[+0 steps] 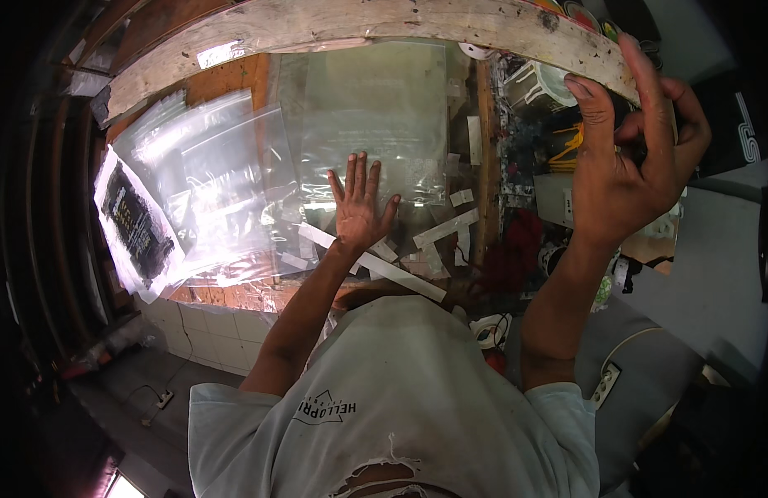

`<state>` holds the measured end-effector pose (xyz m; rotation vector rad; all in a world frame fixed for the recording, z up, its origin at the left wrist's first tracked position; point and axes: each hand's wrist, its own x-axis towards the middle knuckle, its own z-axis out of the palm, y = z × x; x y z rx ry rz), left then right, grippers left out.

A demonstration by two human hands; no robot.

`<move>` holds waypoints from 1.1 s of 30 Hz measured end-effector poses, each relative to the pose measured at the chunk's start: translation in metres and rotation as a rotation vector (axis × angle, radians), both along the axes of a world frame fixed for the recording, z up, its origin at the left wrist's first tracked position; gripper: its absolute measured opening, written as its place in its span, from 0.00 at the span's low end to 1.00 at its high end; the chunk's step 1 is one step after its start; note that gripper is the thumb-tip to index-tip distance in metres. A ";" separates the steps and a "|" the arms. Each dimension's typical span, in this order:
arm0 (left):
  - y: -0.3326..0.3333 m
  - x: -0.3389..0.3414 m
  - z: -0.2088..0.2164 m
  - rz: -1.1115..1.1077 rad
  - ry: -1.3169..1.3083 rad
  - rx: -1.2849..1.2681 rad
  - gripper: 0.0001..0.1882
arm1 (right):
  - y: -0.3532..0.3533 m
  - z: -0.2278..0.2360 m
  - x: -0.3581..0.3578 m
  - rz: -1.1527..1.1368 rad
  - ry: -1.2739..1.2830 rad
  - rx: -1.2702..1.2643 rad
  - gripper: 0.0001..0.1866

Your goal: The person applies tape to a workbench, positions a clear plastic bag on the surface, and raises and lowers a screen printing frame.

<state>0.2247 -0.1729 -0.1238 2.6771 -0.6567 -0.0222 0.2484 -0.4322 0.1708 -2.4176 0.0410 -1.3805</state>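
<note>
At twelve o'clock, a clear rectangular plastic sheet (373, 100) is touched by the left hand (361, 207), grip spread apart; whether the pale wooden beam (359, 26) is clamped by the right hand (631, 158), at two o'clock, cannot be told.

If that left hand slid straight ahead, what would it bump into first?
Past the clear plastic sheet, the left hand would probably meet the wooden bar, though that may be raised above it.
</note>
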 end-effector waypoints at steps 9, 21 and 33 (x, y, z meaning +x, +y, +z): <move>0.000 0.000 0.001 -0.011 0.033 0.019 0.41 | 0.000 0.000 0.001 0.003 -0.003 -0.016 0.27; 0.002 0.001 0.000 -0.035 0.015 -0.021 0.42 | 0.008 0.001 0.002 -0.002 -0.018 0.039 0.28; 0.001 -0.001 0.001 -0.010 0.008 -0.070 0.42 | 0.005 0.004 -0.001 -0.062 0.049 0.002 0.28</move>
